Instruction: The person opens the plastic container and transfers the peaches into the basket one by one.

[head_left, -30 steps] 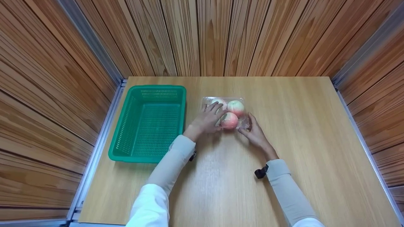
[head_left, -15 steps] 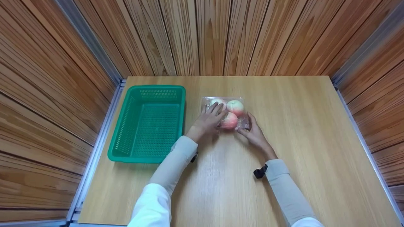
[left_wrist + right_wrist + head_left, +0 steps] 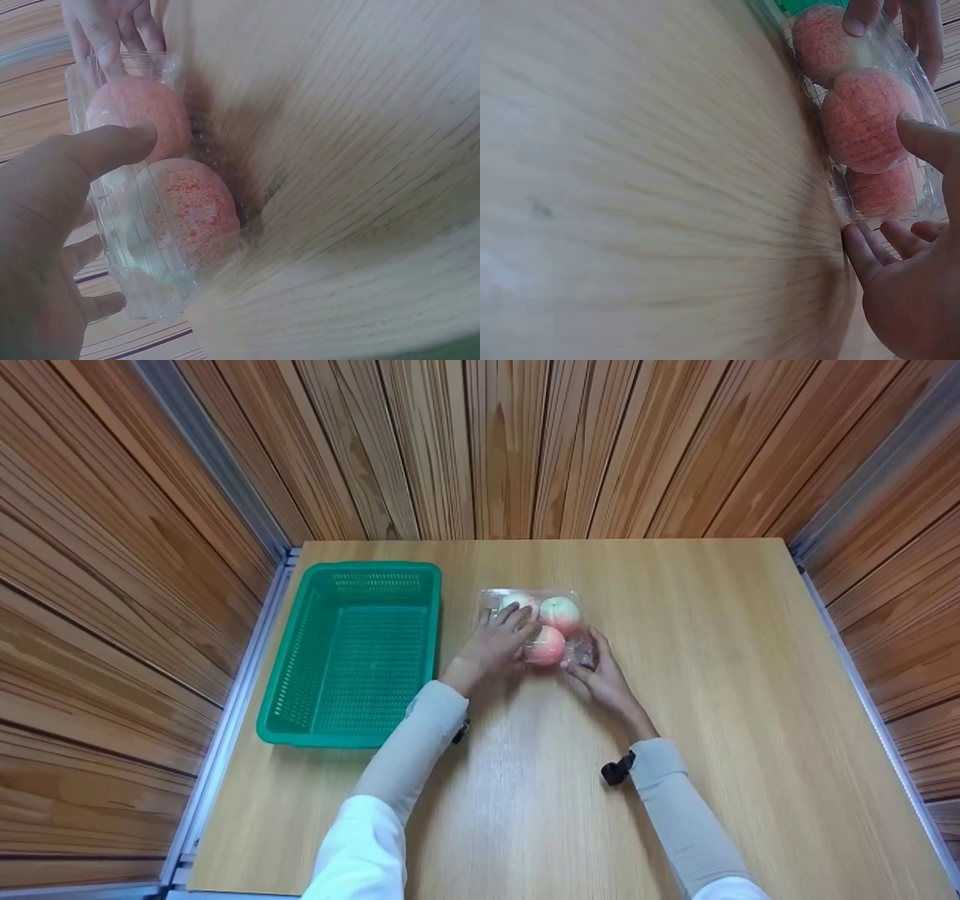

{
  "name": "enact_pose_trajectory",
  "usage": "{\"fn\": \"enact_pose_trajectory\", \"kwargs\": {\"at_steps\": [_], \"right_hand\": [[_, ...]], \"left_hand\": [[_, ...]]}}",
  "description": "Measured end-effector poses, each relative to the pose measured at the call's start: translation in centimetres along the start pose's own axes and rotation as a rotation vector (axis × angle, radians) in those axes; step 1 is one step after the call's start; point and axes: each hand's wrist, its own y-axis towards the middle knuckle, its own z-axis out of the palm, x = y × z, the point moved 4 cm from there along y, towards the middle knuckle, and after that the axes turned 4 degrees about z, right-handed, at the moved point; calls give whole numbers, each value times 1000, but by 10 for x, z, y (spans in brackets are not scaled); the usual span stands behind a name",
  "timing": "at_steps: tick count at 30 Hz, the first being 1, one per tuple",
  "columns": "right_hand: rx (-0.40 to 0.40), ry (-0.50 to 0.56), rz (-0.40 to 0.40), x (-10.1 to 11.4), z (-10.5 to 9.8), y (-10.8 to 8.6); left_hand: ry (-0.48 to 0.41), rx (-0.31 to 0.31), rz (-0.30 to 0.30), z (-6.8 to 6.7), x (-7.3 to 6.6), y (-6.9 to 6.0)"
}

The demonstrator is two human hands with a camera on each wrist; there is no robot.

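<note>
Clear plastic pack [image 3: 576,645] w/ peaches [image 3: 559,613] inside sits on the counter [image 3: 720,660], approx. ctr of the head frame. Person's L grip [image 3: 495,647]: fingers spread, resting on pack's L part. R grip [image 3: 606,679] pinches its lower-R corner betw. thumb & fingers. Green basket [image 3: 375,649] stands L of ctr, near pack but apart. Wood-plank wall [image 3: 502,450] along top of frame. Both arms, in pale sleeves [image 3: 679,802], reach up from bottom edge.
</note>
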Motion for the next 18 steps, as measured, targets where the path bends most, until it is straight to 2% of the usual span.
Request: {"fn": "enact_pose_trajectory", "kwargs": {"at_steps": [4, 11, 18], "right_hand": [[4, 20, 27, 0, 2, -1], [11, 21, 73, -4, 2, -3], [3, 47, 71, -2, 5, -3]], "left_hand": [[-34, 31, -13, -1, 2, 1], [-26, 28, 18, -5, 2, 6], [-60, 53, 18, -5, 2, 7]]}}
